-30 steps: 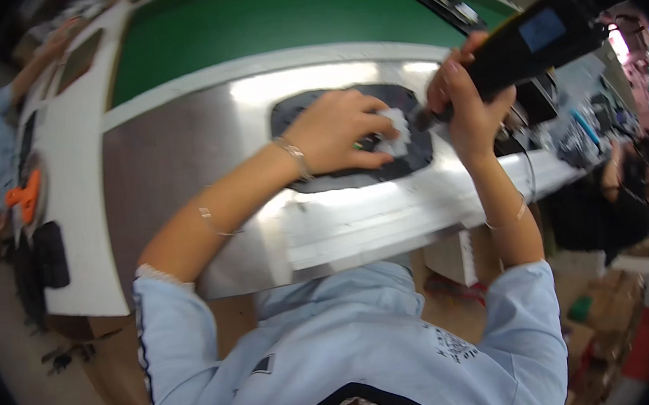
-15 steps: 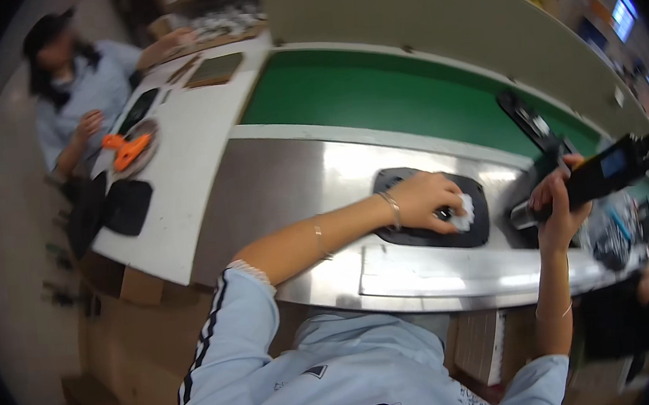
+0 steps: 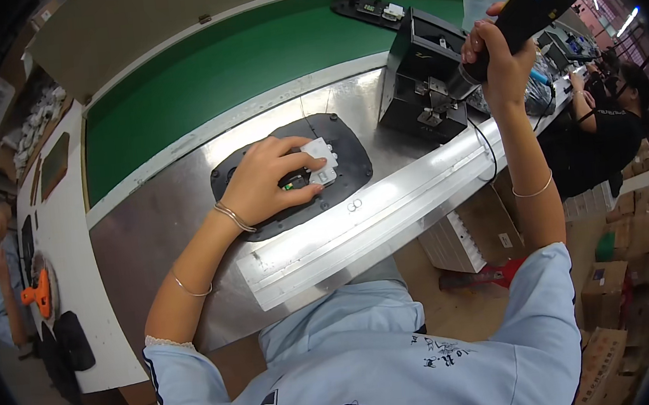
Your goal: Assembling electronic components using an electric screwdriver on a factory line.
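Observation:
My left hand [image 3: 271, 178] is closed on a small white plastic part [image 3: 322, 160], fingers along its upper side and thumb at its lower edge. This part rests on a rounded black plastic panel [image 3: 346, 142] lying on the metal bench top. A dark piece with a bit of green shows between my fingers and thumb. In my right hand [image 3: 502, 60] is a black electric screwdriver [image 3: 536, 6], gripped round its body. Its metal nose points down at the metal mechanism on the front of a black box [image 3: 414, 57]; whether it touches cannot be made out.
A ridged metal rail [image 3: 372, 209] runs along the bench's front edge. Behind it lie a green mat [image 3: 197, 97] and another black part with white pieces [image 3: 368, 11]. A white table [image 3: 96, 302] with an orange tool [image 3: 37, 294] stands left. People work at both sides.
The view has swung to the right, bringing the black box into fuller sight. My right hand has brought the screwdriver's nose to the box's front. My left hand stays on the white part.

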`<state>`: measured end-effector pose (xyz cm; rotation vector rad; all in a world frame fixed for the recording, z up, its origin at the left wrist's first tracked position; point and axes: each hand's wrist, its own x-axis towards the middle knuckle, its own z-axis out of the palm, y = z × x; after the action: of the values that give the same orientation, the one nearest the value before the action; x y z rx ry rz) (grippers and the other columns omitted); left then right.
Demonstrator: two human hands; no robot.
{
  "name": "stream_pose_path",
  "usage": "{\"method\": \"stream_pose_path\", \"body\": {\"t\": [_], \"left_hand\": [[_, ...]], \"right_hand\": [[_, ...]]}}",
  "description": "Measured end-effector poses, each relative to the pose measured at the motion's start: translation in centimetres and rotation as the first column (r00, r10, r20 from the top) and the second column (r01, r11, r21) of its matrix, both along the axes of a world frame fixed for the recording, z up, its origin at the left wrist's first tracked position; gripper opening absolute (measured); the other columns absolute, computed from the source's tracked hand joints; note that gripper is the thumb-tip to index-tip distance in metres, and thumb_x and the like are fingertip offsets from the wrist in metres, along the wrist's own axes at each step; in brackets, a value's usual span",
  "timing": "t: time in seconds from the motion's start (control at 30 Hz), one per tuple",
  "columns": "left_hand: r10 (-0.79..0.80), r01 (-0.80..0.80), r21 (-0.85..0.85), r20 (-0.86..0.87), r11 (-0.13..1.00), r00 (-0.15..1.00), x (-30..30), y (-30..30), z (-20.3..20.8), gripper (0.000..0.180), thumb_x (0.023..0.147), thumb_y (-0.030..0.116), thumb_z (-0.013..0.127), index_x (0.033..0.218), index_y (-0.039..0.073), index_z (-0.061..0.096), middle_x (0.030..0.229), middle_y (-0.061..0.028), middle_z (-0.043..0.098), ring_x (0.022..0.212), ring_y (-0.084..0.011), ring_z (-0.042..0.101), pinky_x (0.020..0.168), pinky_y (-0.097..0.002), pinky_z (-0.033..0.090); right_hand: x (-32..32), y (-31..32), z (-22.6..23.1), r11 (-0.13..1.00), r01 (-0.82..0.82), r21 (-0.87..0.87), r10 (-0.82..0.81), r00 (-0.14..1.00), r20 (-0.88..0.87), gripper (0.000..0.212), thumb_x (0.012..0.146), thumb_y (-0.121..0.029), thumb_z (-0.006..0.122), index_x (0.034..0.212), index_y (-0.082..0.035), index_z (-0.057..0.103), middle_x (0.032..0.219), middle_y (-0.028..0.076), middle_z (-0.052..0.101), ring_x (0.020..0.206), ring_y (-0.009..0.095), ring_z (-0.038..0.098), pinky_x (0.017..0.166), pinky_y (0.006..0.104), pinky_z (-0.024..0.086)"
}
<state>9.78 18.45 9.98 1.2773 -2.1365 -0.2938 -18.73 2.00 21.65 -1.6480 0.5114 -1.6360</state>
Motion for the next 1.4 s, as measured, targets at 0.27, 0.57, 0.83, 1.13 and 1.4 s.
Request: {"method": "stream_pose_path", "body": {"t": [0.27, 0.57, 0.83, 1.13, 1.4], "left_hand": [[0.034, -0.034, 0.034, -0.004, 0.999, 0.999, -0.4, 0.4, 0.3, 0.029, 0.075, 0.030, 0.077, 0.100, 0.017, 0.073, 0.119, -0.0083, 0.063, 0.103, -0.0271, 0.058, 0.093, -0.0390, 0.044], [-0.001, -0.001, -0.037, -0.051, 0.999, 0.999, 0.1, -0.1, -0.6, 0.036, 0.074, 0.032, 0.077, 0.105, 0.014, 0.069, 0.116, -0.0099, 0.063, 0.107, -0.0284, 0.054, 0.096, -0.0397, 0.044], [0.081, -0.078, 0.030, -0.134, 0.997, 0.988, 0.2, -0.3, -1.0, 0.072, 0.071, 0.034, 0.084, 0.125, 0.002, 0.048, 0.117, -0.0119, 0.063, 0.112, -0.0304, 0.057, 0.098, -0.0380, 0.043], [0.125, -0.121, 0.034, -0.167, 0.992, 0.978, 0.0, -0.3, -1.7, 0.074, 0.068, 0.046, 0.083, 0.120, 0.005, 0.049, 0.114, -0.0100, 0.067, 0.105, -0.0303, 0.060, 0.094, -0.0401, 0.046], [0.140, -0.136, 0.033, -0.182, 0.990, 0.973, -0.1, -0.1, -1.7, 0.075, 0.065, 0.049, 0.083, 0.118, 0.008, 0.049, 0.107, -0.0090, 0.068, 0.099, -0.0302, 0.061, 0.090, -0.0409, 0.047]], "right_hand": [[0.9, 0.9, -1.6, 0.997, -0.039, -0.074, 0.036, 0.999, -0.037, 0.020, 0.087, -0.003, 0.060, 0.104, -0.001, 0.049, 0.062, 0.005, 0.047, 0.047, 0.014, 0.048, 0.047, 0.0292, 0.042], [3.7, 6.1, -1.3, 0.983, -0.176, 0.047, 0.179, 0.981, -0.071, 0.031, 0.087, -0.005, 0.057, 0.115, 0.004, 0.049, 0.060, 0.003, 0.043, 0.045, 0.013, 0.045, 0.046, 0.0282, 0.041], [10.8, 9.5, -1.9, 0.870, -0.490, -0.048, 0.488, 0.871, -0.054, 0.035, 0.089, -0.005, 0.053, 0.122, 0.001, 0.043, 0.060, 0.004, 0.042, 0.047, 0.013, 0.045, 0.046, 0.0287, 0.042], [14.4, 9.7, -3.8, 0.814, -0.580, 0.035, 0.581, 0.813, -0.049, 0.027, 0.086, -0.001, 0.055, 0.110, -0.001, 0.044, 0.061, 0.004, 0.044, 0.047, 0.013, 0.046, 0.046, 0.0288, 0.042], [14.9, 8.9, -4.3, 0.843, -0.520, 0.137, 0.529, 0.848, -0.041, 0.026, 0.086, -0.004, 0.056, 0.110, -0.006, 0.046, 0.061, 0.004, 0.044, 0.047, 0.014, 0.048, 0.047, 0.0297, 0.043]]}}
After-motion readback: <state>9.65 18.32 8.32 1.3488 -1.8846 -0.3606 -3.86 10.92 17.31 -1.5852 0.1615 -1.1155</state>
